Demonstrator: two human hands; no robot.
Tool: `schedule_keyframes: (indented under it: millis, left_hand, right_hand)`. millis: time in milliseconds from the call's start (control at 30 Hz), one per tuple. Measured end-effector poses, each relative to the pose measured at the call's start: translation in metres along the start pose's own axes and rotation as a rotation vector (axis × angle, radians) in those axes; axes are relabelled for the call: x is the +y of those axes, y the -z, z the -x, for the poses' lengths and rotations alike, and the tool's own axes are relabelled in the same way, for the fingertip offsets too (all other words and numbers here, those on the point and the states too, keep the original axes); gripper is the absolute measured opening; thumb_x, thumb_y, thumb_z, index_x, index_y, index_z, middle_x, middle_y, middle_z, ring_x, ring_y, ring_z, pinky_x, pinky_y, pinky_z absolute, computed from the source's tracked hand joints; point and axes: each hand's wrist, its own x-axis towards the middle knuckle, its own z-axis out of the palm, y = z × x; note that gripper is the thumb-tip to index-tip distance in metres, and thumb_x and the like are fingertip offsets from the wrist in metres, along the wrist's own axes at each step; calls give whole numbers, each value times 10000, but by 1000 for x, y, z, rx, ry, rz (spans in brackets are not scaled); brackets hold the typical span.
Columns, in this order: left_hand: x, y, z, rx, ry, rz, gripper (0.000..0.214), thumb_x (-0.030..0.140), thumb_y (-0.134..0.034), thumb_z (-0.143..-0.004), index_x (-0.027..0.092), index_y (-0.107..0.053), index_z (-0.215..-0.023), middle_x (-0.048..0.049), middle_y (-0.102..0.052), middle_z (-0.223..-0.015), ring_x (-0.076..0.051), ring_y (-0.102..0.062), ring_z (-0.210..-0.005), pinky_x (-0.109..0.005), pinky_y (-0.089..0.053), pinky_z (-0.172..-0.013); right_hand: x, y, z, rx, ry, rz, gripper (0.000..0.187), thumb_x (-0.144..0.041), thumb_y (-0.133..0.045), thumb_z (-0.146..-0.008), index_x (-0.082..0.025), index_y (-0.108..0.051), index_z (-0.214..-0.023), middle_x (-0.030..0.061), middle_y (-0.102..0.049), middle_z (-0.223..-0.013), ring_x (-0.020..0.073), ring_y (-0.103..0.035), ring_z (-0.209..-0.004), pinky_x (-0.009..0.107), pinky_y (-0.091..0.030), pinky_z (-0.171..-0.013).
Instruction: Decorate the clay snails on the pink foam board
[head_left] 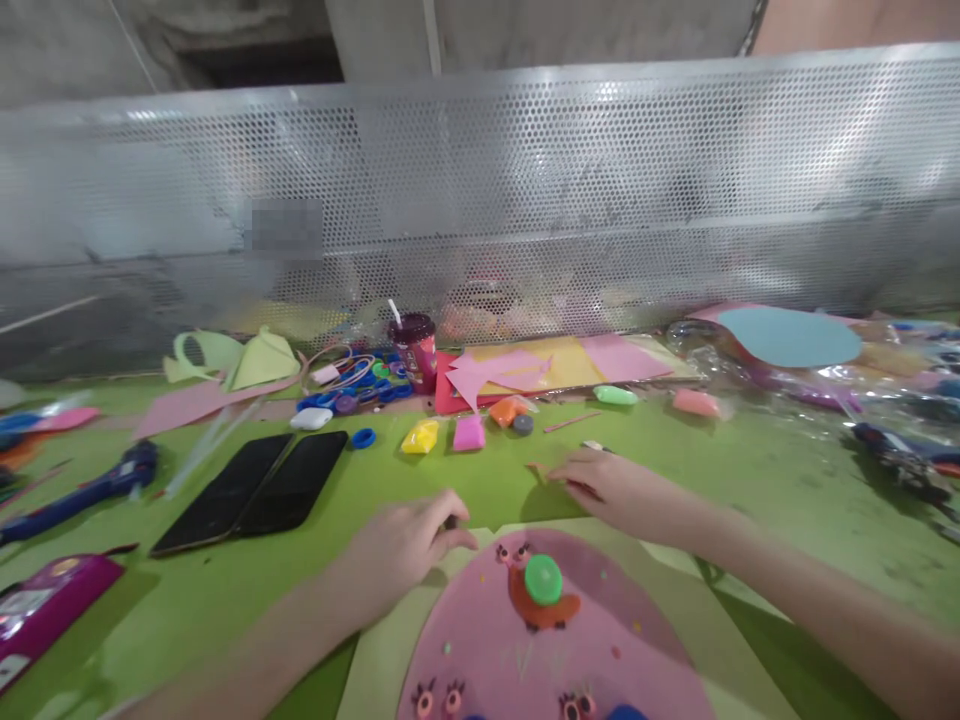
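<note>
My left hand (409,548) rests on the green table with its fingers curled together, pinching something small I cannot make out, just left of a pink round sheet (555,650). On that sheet sits an orange clay snail with a green round shell (541,590). My right hand (611,487) lies beyond the sheet, palm down, fingers together and reaching left, with a thin dark stick-like thing under it. Small clay lumps lie further back: yellow (420,437), pink (469,433), orange (506,410).
Two black phones (255,490) lie at the left, beside a blue glue gun (90,490). A dark cup with a straw (414,350) stands by coloured paper sheets (555,365). A perforated metal screen (480,200) walls the back. Plastic wrap and a blue disc (795,337) lie right.
</note>
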Motion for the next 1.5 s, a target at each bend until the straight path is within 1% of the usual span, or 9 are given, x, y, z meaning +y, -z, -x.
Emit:
schedule_keyframes:
  millis: [300, 367, 467, 700, 967, 1100, 1233, 1400, 1500]
  left_hand:
    - [-12, -3, -2, 54, -310, -123, 410, 404, -319, -979, 183, -664, -1003, -58, -657, -866, -176, -621, -788, -256, -445, -674]
    - [-13, -4, -3, 67, -324, -122, 449, 412, -286, -983, 168, -659, -1040, -67, -652, -859, -180, -621, -777, -263, -454, -665]
    - [-13, -5, -4, 75, -323, -102, 456, 402, -273, -987, 162, -651, -1070, -77, -645, -867, -186, -615, -776, -274, -465, -671]
    - [-11, -3, -4, 45, -224, 63, 412, 413, -338, -965, 182, -671, -1041, -66, -587, -863, -161, -549, -715, -268, -445, -657]
    - [8, -4, -23, 68, 77, 690, 448, 489, -345, -935, 132, -616, -950, -1, -465, -712, -121, -495, -568, -273, -448, -585]
    - [33, -11, -41, -39, 66, 1074, 609, 691, -303, -856, 142, -567, -842, -16, -477, -700, -127, -516, -593, -299, -480, -605]
    - [55, -20, -43, -71, 64, 1294, 678, 787, -328, -775, 149, -557, -808, -16, -471, -680, -107, -481, -563, -273, -446, -573]
    - [48, -25, -31, -20, 34, 1360, 643, 757, -442, -759, 137, -586, -847, -15, -473, -712, -94, -458, -583, -245, -400, -575]
    - [36, -22, -29, 11, -24, 1304, 637, 753, -568, -670, 135, -616, -816, -3, -473, -668, -99, -435, -571, -245, -384, -561]
  right_hand:
    - [-31, 17, 8, -11, 97, -8, 334, -400, -656, -819, -209, -622, -1090, 49, -662, -999, 186, -624, -872, 292, -516, -753]
    - [-26, 26, -4, 29, 31, 6, 211, -358, -547, -906, -190, -626, -1008, 21, -656, -855, 130, -608, -699, 254, -511, -631]
    - [-5, 28, -37, 90, -62, 49, 213, -322, -500, -941, -134, -601, -941, 14, -616, -838, 118, -595, -724, 296, -518, -682]
    - [25, -7, -88, 192, -172, 103, 238, -359, -521, -925, -158, -585, -1036, 50, -601, -1006, 141, -592, -820, 310, -526, -711]
    - [-14, 12, -41, 418, 41, 6, 238, -336, -607, -864, -150, -580, -1009, 42, -598, -931, 151, -578, -808, 317, -508, -704]
    - [-43, 19, -14, 499, 182, -87, 181, -269, -658, -802, -178, -580, -939, 26, -583, -811, 148, -555, -725, 273, -492, -633]
    - [-58, 17, -1, 588, 229, -132, 145, -287, -547, -877, -179, -545, -972, 29, -555, -791, 151, -535, -690, 285, -489, -615]
    - [-27, 20, 12, 470, 128, 6, 523, -582, -396, -907, -190, -446, -1250, 87, -602, -967, 198, -593, -818, 328, -517, -670]
    - [22, 11, 24, 363, -79, 287, 433, -530, -353, -921, -189, -573, -1074, 126, -628, -976, 301, -589, -921, 457, -492, -761]
